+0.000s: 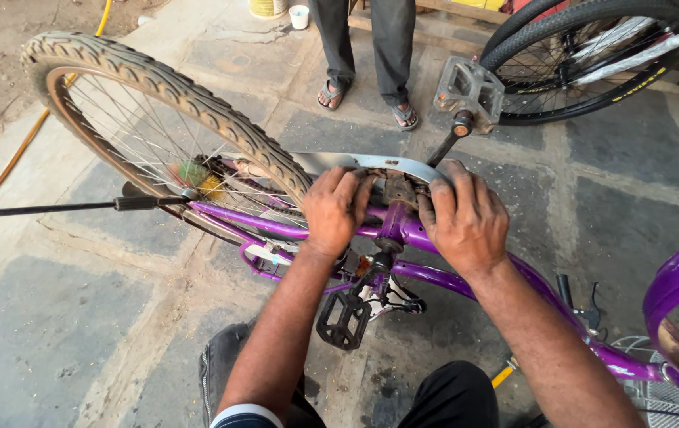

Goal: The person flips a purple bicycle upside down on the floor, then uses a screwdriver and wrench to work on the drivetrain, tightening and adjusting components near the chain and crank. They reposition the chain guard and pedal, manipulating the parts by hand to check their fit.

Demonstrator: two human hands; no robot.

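A purple bicycle [426,238] lies upside down in front of me, its rear wheel [157,119] up at the left. My left hand [335,210] and my right hand [466,218] both grip the silver chain guard [331,162] and the rusty chainring area at the bottom bracket. The fingers of both hands curl over the guard's edge. A grey pedal [468,91] sticks up behind my right hand, and a black pedal [343,321] hangs below between my arms.
Another person in grey trousers and sandals [367,87] stands beyond the bike. A second bicycle's black wheel [585,63] is at the top right. A black rod [46,209] runs left from the hub. Yellow hose [6,170] lies along the stone floor.
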